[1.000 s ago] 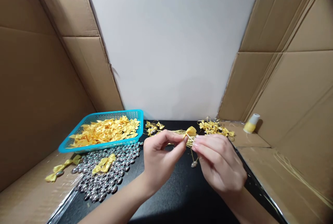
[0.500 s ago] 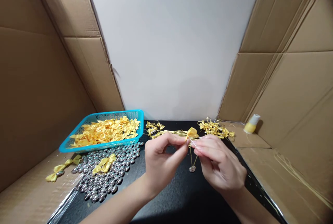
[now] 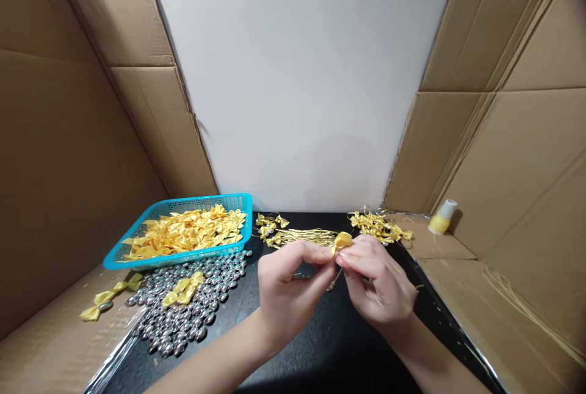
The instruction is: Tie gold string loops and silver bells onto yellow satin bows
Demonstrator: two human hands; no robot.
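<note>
Black table (image 3: 320, 348) beneath hands (image 3: 293, 281) holding yellow bow (image 3: 342, 241)

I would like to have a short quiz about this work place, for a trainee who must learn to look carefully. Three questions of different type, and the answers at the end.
1. True or false: the pile of silver beads lies outside the blue basket.
2. Choose one. What does the left hand pinch at its fingertips?
A) the white-and-yellow cone
B) a yellow bow
C) a clear plastic bag
3. Fill the gap: the white-and-yellow cone at the far right rests on ____.

Key: 1. True. 2. B. 3. Cardboard.
</note>
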